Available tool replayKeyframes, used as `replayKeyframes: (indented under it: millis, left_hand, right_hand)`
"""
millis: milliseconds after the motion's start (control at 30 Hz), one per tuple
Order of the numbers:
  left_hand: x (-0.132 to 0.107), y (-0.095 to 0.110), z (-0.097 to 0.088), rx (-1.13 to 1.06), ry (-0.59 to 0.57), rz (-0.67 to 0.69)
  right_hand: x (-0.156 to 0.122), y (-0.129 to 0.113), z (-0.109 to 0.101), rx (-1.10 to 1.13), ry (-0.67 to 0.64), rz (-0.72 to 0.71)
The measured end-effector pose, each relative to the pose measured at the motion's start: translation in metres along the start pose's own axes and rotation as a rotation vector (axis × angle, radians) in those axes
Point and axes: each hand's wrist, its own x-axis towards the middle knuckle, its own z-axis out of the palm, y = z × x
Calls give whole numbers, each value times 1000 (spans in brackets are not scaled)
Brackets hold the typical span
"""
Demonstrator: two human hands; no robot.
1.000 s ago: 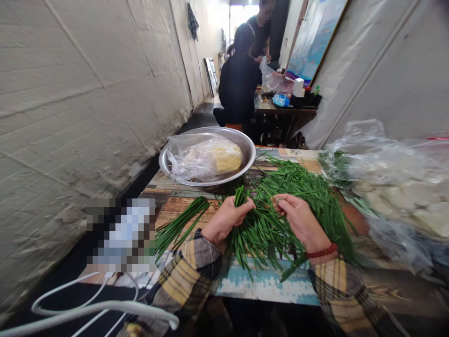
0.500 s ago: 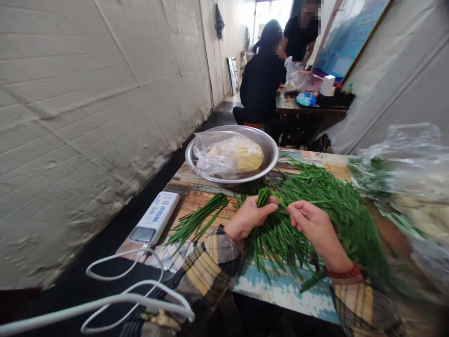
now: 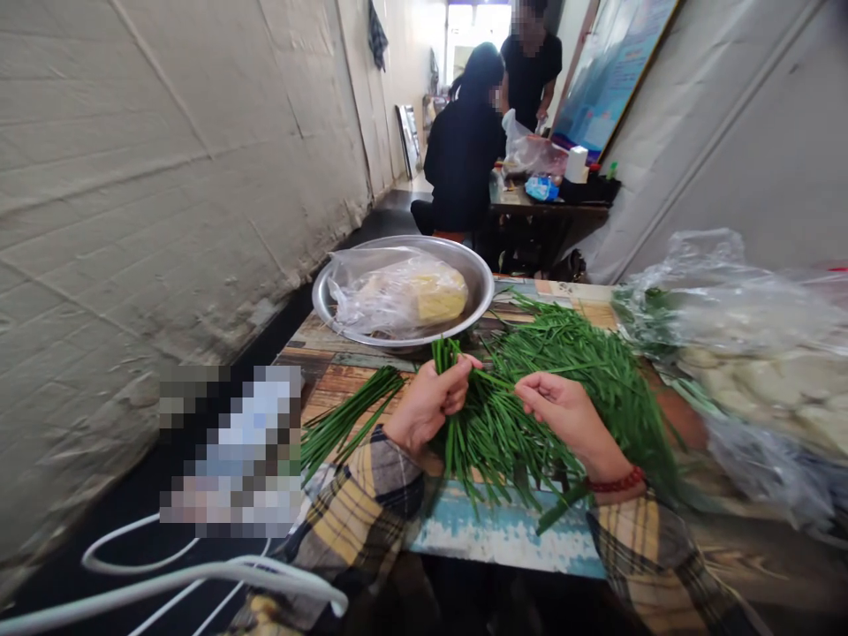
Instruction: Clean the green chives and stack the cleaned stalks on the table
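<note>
My left hand (image 3: 424,405) is closed round a bunch of green chives (image 3: 445,355), their cut ends sticking up above the fist and the blades hanging below. Pinched in the fingertips of my right hand (image 3: 563,413) is a single chive blade (image 3: 495,382), stretching across toward my left thumb and forefinger. Beneath and behind both hands spreads a large loose pile of chives (image 3: 576,362). A smaller, neatly lined-up bundle of chives (image 3: 354,417) lies on the table left of my left hand.
A metal basin (image 3: 321,296) holding a plastic bag (image 3: 377,287) with something yellow stands at the table's far side. Clear bags with pale contents (image 3: 761,380) lie right. A white cable (image 3: 199,574) crosses lower left. Two people sit and stand at another table (image 3: 523,205) beyond.
The right hand has drawn away from the left, so more of the chive blade shows between them. The whole view has swung a little to the right.
</note>
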Motion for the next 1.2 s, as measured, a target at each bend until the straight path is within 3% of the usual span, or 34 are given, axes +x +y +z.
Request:
replayKeyframes:
  millis: [300, 533, 633, 800, 967, 1100, 1200]
  left_hand:
    - [1, 12, -7, -131, 84, 99]
    - [0, 18, -4, -215, 65, 157]
    - [-2, 20, -1, -212, 17, 100]
    - [-4, 22, -2, -198, -70, 19]
    - [-1, 17, -1, -153, -59, -42]
    - [0, 13, 1, -117, -49, -49]
    - [1, 12, 0, -109, -41, -40]
  right_hand:
    - [0, 1, -25, 41, -27, 32]
    - [7, 17, -52, 26, 277, 40]
    - [10, 25, -57, -131, 293, 33]
    - [8, 30, -57, -577, 252, -29]
    - [4, 32, -51, -960, 215, -105]
    - [4, 34, -47, -1068, 216, -154]
    - [7, 35, -47, -988, 255, -127]
